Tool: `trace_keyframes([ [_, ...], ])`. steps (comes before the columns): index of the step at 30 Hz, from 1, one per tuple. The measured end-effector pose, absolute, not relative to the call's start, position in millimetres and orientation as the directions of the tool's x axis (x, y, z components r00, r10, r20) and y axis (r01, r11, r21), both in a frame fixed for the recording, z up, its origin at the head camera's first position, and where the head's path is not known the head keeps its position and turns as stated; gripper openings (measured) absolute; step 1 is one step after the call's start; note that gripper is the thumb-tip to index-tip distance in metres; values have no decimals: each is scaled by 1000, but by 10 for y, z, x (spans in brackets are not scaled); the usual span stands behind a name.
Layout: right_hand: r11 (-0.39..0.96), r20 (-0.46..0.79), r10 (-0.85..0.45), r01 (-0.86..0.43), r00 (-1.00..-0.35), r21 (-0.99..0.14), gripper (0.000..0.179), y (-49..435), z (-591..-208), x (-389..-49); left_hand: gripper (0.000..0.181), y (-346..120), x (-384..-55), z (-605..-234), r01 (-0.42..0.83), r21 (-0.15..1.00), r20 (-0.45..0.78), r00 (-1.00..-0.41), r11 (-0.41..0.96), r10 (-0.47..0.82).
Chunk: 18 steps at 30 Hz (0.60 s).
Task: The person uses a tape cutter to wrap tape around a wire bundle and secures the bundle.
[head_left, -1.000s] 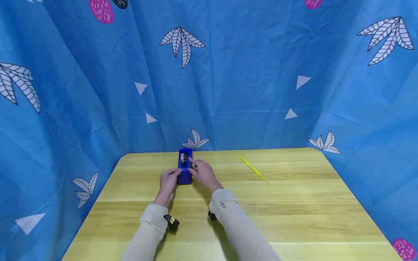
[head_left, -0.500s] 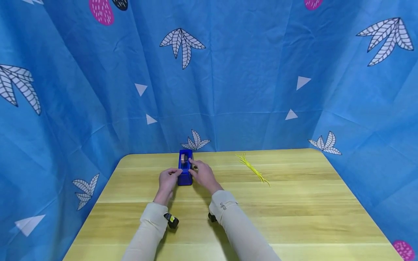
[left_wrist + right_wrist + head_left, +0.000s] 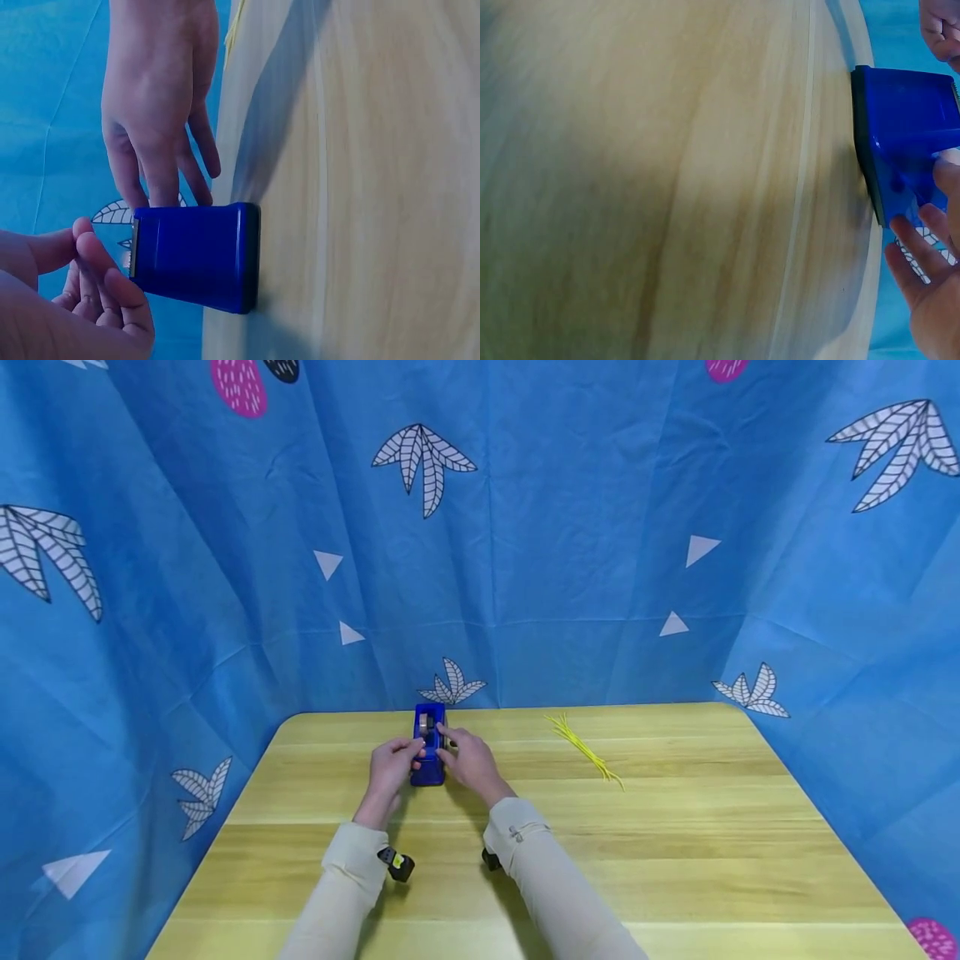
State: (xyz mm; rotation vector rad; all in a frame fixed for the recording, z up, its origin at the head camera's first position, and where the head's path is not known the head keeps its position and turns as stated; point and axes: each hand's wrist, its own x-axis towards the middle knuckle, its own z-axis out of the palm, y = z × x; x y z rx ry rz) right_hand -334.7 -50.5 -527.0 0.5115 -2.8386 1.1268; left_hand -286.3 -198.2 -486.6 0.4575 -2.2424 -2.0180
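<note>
A blue tape dispenser (image 3: 427,772) stands near the table's far edge, with a small roll of tape (image 3: 423,722) in its well. My left hand (image 3: 391,768) is at its near left, thumb and forefinger pinched together just beyond the toothed cutter (image 3: 134,247). A pale, see-through bit of tape shows faintly by these fingertips; most of it cannot be made out. On the opposite side my right hand (image 3: 474,764) holds the dispenser by its side and rim. Its thumb lies at the top edge, and the other fingers (image 3: 919,247) reach along the outer wall.
A bundle of thin yellow strands (image 3: 583,747) lies on the wooden table (image 3: 675,827) to the right of the dispenser. A blue patterned curtain (image 3: 570,527) hangs behind the table and along both sides.
The left hand's pinched fingertips have risen slightly and shifted forward over the dispenser. My right hand keeps its place on the dispenser. The head view has shifted a little.
</note>
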Motion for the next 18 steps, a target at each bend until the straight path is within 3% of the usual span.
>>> trace_keyframes([
  [18, 684, 139, -278, -297, -951, -666, 54, -508, -5230, -3312, 28, -2010, -2763, -5015, -166, 986, -156, -955, 17, -250],
])
